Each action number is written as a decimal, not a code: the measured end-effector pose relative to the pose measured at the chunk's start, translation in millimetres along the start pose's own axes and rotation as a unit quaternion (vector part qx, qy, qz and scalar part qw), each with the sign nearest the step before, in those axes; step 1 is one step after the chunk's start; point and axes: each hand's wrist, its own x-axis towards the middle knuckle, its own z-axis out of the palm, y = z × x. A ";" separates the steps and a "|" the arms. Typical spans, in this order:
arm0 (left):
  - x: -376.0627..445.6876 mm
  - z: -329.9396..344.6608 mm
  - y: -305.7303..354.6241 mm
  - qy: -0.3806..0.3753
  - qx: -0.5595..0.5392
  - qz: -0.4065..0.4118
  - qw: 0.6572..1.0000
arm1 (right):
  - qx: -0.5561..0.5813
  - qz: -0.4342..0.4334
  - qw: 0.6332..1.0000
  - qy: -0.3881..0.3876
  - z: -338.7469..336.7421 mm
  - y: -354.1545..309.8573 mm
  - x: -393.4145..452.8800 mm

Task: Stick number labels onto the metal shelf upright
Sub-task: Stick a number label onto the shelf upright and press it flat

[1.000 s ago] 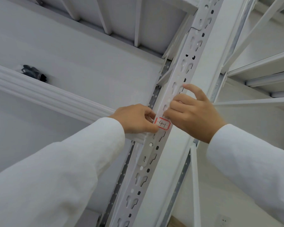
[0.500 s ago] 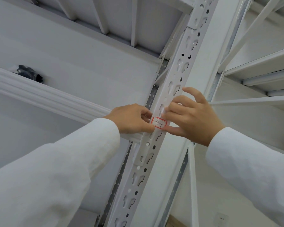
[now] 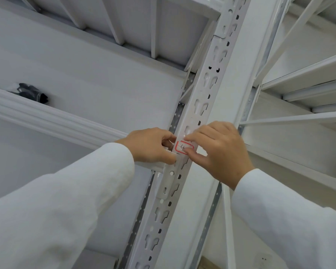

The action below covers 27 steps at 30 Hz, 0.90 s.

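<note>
both hands (image 3: 153, 146) (image 3: 219, 152) pinch the label (image 3: 183, 147) on the upright (image 3: 200, 105) — edges seemingly flat.

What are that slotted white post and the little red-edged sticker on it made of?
Post: looks like sheet metal painted glossy white, judging by its crisp folds, punched keyhole slots and soft sheen. Sticker: probably matte paper with a printed red border and a handwritten number, lying flat on the post; it could be thin plastic film.
</note>
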 end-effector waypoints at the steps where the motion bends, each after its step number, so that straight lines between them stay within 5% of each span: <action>1: -0.3 -0.2 -0.1 -0.004 0.005 0.000 1.000 | 0.021 0.029 0.999 -0.014 1.0 -5.7 2.2; 5: -0.2 0.0 -0.3 -0.008 0.011 0.001 1.000 | 0.079 0.146 0.986 -0.032 6.9 -20.7 9.7; 11: -1.2 -0.3 0.5 -0.004 0.009 0.006 1.000 | 0.103 0.194 0.974 -0.056 10.0 -30.6 11.7; 27: -3.1 -0.9 2.1 0.002 0.017 0.010 1.000 | 0.108 0.198 0.974 -0.023 16.2 -37.1 3.2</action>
